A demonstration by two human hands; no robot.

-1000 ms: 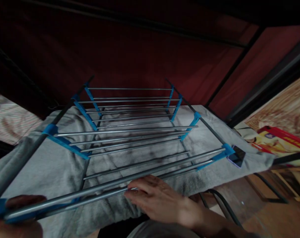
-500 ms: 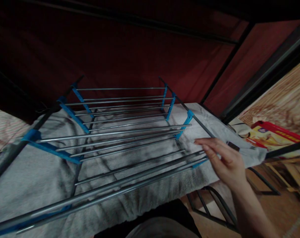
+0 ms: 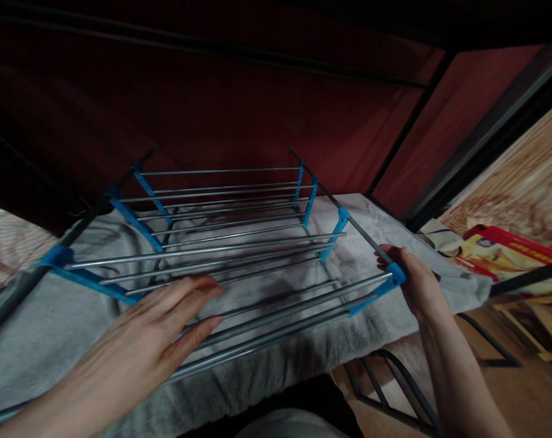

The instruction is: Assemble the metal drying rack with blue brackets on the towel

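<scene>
A metal rack (image 3: pixel 239 246) of grey tubes and blue plastic brackets lies on a grey cloth (image 3: pixel 276 380). My right hand (image 3: pixel 415 277) is closed round the rack's right side pole, right beside the nearest blue bracket (image 3: pixel 397 275); the pole and bracket partly hide its fingers. Over the front tubes, left of the middle, reaches my left hand (image 3: pixel 161 325), its fingers stretched out and the thumb apart. It holds nothing, and I cannot tell whether its fingertips touch the tubes. My left forearm covers part of the front left of the rack.
A dark red panel (image 3: pixel 212 109) with dark frame bars stands behind the rack. To the right are a red and yellow box (image 3: pixel 499 252) and wooden pieces (image 3: pixel 538 322). Below the cloth's right edge shows a dark metal frame (image 3: pixel 394 389). Striped fabric (image 3: pixel 15 237) lies at the far left.
My left hand has come in from the lower left, over the front tubes. My right hand has gone from a pinch near the tube ends to a hold on the right side pole.
</scene>
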